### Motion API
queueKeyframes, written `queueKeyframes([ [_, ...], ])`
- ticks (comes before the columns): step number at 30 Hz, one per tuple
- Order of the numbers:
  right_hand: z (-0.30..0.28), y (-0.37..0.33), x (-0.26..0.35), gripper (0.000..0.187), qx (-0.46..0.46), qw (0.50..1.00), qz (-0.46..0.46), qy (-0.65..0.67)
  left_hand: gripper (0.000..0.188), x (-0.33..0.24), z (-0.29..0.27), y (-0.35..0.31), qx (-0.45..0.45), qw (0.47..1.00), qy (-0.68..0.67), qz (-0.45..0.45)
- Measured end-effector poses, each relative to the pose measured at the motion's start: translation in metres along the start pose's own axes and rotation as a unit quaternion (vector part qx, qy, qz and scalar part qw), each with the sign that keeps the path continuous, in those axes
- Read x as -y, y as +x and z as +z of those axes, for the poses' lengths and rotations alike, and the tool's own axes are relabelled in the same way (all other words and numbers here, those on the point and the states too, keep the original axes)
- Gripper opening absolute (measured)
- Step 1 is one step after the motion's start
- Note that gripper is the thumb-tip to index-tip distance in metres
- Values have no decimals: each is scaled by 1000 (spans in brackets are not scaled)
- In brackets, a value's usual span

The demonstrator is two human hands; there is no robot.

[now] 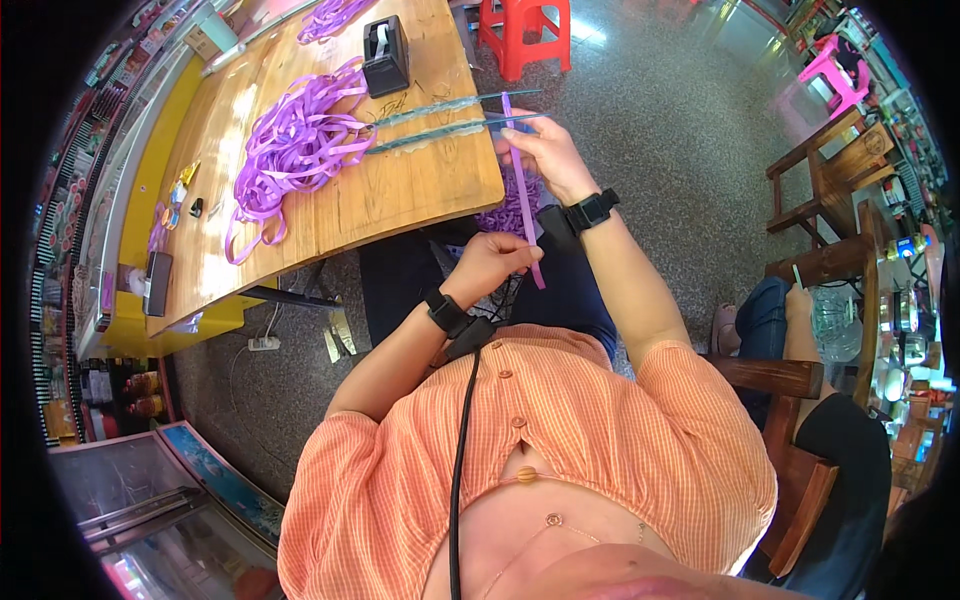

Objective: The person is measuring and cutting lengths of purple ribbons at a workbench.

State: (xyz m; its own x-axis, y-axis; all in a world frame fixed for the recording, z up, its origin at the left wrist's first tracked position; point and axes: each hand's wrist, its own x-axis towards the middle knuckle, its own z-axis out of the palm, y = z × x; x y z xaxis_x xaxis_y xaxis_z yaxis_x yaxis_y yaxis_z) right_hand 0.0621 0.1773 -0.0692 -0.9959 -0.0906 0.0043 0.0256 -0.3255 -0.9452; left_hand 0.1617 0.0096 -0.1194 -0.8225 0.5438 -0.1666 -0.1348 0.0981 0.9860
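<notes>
A narrow purple ribbon [521, 190] runs across two thin dark-green rods [430, 133] that stick out past the table's right edge. Clear tape seems to fix the rods to the tabletop. My left hand [490, 265] pinches the ribbon near its lower end, in front of my lap. At the rods' free ends, my right hand [548, 152] is closed on the ribbon with the thumb on top; its other fingers are partly hidden behind the rods and ribbon. A big tangled heap of purple ribbon [300, 140] lies on the table, left of the rods.
The wooden table [400, 200] also carries a black tape dispenser [386, 56] and more ribbon [330, 18] at the far end. Below its edge sits a purple pile [505, 207]. A red stool [525, 38] stands ahead; wooden chairs [825, 175] and a seated person [765, 315] are at right.
</notes>
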Motion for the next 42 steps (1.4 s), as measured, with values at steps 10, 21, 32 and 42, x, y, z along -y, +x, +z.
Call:
queueKeyframes([
  [10, -2, -14, 21, 27, 35, 995, 61, -70, 13, -74, 9, -47, 132, 970, 143, 148],
  [21, -8, -86, 67, 30, 83, 907, -221, -348, 16, -135, 12, -79, 116, 969, 102, 194],
  [32, 9, -29, 145, 26, 150, 611, -549, -550, 22, -229, -18, -68, 8, 977, -18, 210],
  [42, 4, 146, 121, 18, 75, 705, -397, -583, 21, -219, -92, 61, -182, 887, 258, 336],
])
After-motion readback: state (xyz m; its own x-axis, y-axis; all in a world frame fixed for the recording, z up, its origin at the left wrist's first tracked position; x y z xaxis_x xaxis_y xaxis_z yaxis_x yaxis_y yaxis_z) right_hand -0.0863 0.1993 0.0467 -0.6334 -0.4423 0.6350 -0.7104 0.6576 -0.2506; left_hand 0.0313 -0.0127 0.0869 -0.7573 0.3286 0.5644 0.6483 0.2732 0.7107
